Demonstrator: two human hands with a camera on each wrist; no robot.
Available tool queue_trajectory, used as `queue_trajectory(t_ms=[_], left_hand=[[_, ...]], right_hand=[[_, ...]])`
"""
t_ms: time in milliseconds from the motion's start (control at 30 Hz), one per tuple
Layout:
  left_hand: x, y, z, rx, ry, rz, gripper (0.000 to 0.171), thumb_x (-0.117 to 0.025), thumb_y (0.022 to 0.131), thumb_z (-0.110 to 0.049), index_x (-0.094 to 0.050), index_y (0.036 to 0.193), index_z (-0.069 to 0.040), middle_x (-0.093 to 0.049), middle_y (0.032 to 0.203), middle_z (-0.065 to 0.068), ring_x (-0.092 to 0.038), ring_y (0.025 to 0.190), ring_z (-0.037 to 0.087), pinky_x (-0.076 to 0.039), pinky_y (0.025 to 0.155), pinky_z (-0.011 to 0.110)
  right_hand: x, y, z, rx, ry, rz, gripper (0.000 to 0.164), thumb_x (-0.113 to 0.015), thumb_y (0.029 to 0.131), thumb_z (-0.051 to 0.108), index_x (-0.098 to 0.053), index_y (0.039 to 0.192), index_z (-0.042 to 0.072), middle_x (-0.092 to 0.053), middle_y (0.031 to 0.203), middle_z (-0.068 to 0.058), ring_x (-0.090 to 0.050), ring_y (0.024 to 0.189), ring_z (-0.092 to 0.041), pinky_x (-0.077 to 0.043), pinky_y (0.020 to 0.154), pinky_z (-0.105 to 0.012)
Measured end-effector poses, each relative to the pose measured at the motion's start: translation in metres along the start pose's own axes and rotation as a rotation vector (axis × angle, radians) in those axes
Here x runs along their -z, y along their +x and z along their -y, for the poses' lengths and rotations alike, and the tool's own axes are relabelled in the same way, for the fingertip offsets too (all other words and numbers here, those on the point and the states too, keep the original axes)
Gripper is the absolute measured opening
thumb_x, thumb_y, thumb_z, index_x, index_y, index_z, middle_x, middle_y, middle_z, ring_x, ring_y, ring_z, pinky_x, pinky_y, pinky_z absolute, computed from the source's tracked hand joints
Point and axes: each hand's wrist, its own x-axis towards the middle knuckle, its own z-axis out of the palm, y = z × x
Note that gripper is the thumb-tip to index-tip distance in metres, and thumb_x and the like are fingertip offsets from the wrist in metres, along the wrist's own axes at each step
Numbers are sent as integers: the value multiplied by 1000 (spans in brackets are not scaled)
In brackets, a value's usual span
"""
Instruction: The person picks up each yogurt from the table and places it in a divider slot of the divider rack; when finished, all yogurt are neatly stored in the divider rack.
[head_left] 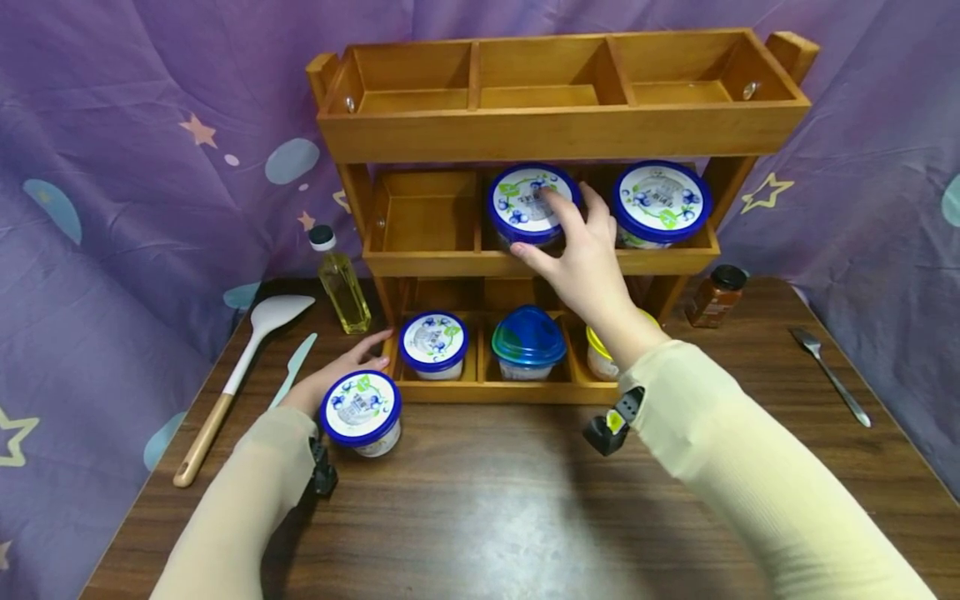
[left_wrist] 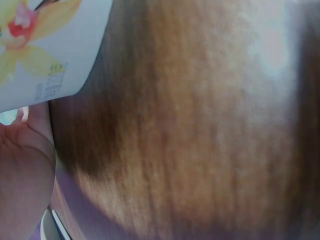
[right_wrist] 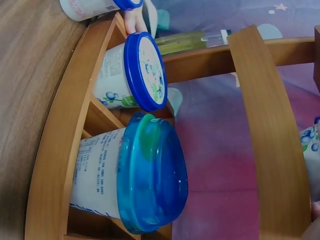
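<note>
My right hand point(head_left: 585, 258) reaches to the middle tier of a wooden rack. Its thumb and fingers spread over the blue-rimmed lid of a yogurt tub point(head_left: 528, 196) in the centre compartment and grip it at the rim. Another blue-lidded tub point(head_left: 662, 200) sits just to its right. My left hand point(head_left: 341, 375) touches the rack's lower left end with its fingers extended. In front of that hand is a third blue-lidded tub point(head_left: 362, 408); its printed white side point(left_wrist: 45, 55) fills a corner of the left wrist view. The right wrist view barely catches the gripped tub point(right_wrist: 311, 155).
On the rack's bottom tier point(head_left: 450, 392) are a blue-lidded tub point(head_left: 433, 343), a tub with a domed blue lid point(head_left: 528, 342) and a yellow-lidded tub point(head_left: 600, 358). An oil bottle point(head_left: 343, 287), spatula point(head_left: 247, 358) and knife point(head_left: 294, 367) lie left; a spice jar point(head_left: 717, 296) and fork point(head_left: 831, 375) right.
</note>
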Motion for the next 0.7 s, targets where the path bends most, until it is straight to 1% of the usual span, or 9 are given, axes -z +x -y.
queue_trajectory(t_ms=[100,167,267,333,500,533,600,700], left_hand=[[0,-1,0,19,-19,2,63,-41,100,-38,-10,152,-19,-23,146,28,-29,130,44,-19,104,58],[-1,-1,0,30,-34,-1,63,-41,99,-39,-11,152,-20,-24,146,28,-29,130,44,-19,105,58],[-1,-1,-1,22,-29,3,64,-42,99,-37,-10,152,-19,-25,144,30,-30,129,44,-20,104,57],[-1,-2,-2,29,-31,1,64,-42,99,-38,-10,152,-20,-26,143,29,-30,129,43,-20,104,57],[-1,-2,-2,47,-29,3,63,-40,99,-39,-10,152,-22,-25,145,28,-30,129,43,-18,105,58],[-1,-2,-2,42,-27,3,63,-41,100,-38,-10,152,-21,-27,144,28,-31,128,43,-19,104,57],[-2,-1,-2,23,-17,-2,62,-41,100,-36,-11,152,-19,-31,140,29,-36,125,41,-23,103,56],[-2,1,-2,-12,-2,-14,61,-42,100,-31,-13,151,-14,-38,134,30,-42,119,39,-29,100,51]], right_hand=[[1,-4,-2,7,-4,2,69,-72,81,41,-42,141,21,-14,151,-20,-26,124,-44,-31,97,-58],[2,-7,-3,18,0,-3,70,-73,80,39,-42,141,21,-14,151,-20,-26,124,-44,-32,97,-58],[5,-13,-7,46,5,-7,71,-74,80,36,-42,141,21,-15,151,-20,-25,126,-44,-31,97,-58],[8,-18,-9,65,5,-4,72,-75,79,35,-42,141,20,-16,151,-19,-24,127,-43,-31,97,-59],[13,-31,-17,112,7,-2,72,-78,78,28,-44,140,15,-19,149,-20,-22,130,-44,-30,97,-61],[13,-34,-19,122,12,-4,73,-79,77,27,-44,140,14,-20,149,-20,-22,131,-44,-30,97,-61],[12,-41,-22,151,29,-13,74,-80,75,23,-45,138,11,-23,147,-21,-23,130,-44,-34,94,-59],[8,-51,-24,183,77,-26,75,-83,72,20,-46,137,8,-26,145,-21,-25,127,-42,-43,85,-49]])
